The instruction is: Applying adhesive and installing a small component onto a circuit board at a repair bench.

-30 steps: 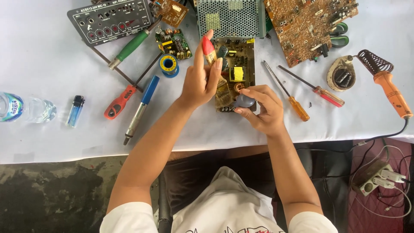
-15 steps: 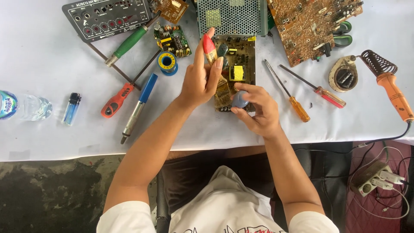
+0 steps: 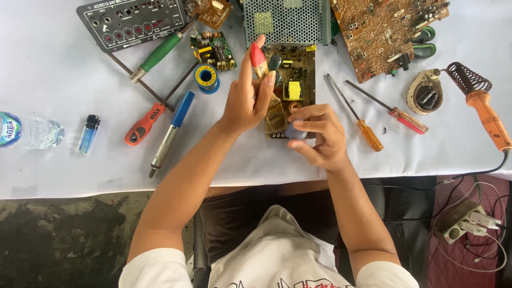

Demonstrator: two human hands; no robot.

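My left hand (image 3: 246, 101) is shut on a paintbrush (image 3: 259, 60) with a red-tipped wooden handle. Its bristles point down onto an open power-supply circuit board (image 3: 296, 72) at the middle of the white table. My right hand (image 3: 320, 136) pinches a small dark round part (image 3: 295, 132) at the board's near edge, just right of the bristles. The two hands almost touch over the board. A perforated metal cover (image 3: 285, 21) lies just beyond the board.
Right of the board lie an orange-handled screwdriver (image 3: 369, 134), a red-handled one (image 3: 408, 120), a soldering iron (image 3: 488, 116) and its stand (image 3: 425, 96). A brown circuit board (image 3: 389, 32) sits far right. To the left lie a solder spool (image 3: 206, 78), a blue tool (image 3: 170, 128), a lighter (image 3: 88, 133) and a bottle (image 3: 29, 130).
Both hands stay over the board. My right hand has shifted the small dark part slightly left, closer to the brush bristles.
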